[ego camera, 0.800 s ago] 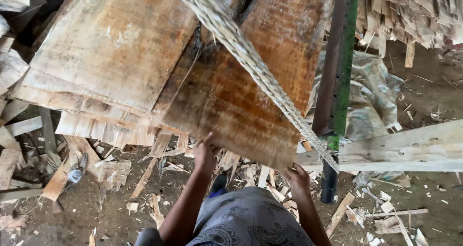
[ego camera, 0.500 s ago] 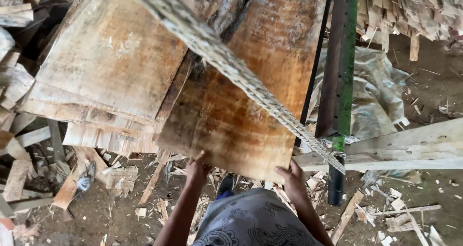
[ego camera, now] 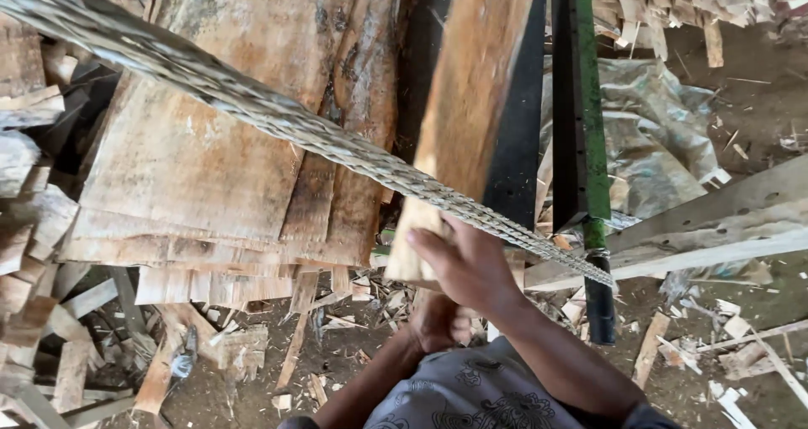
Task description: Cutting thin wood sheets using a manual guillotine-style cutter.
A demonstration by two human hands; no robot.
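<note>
I hold a long brown wooden board (ego camera: 475,92) turned up on its edge, with its far end pointing away from me. My right hand (ego camera: 467,265) grips the near end from above, fingers wrapped over the edge. My left hand (ego camera: 438,321) is curled just beneath that same end, partly hidden by my right wrist. A thick twisted rope (ego camera: 252,113) runs slanting across in front of the board, from upper left to lower right.
A stack of wide, flat wood sheets (ego camera: 210,160) lies to the left. A green and black metal post (ego camera: 581,109) stands right of the board, with crumpled plastic sheeting (ego camera: 665,135) and a pale beam (ego camera: 724,223) beyond. Wood scraps (ego camera: 76,345) litter the dirt floor.
The board lay flat and wide before; now it is turned on edge and swung right, toward the post. My right hand has moved on top of its near end, the left underneath.
</note>
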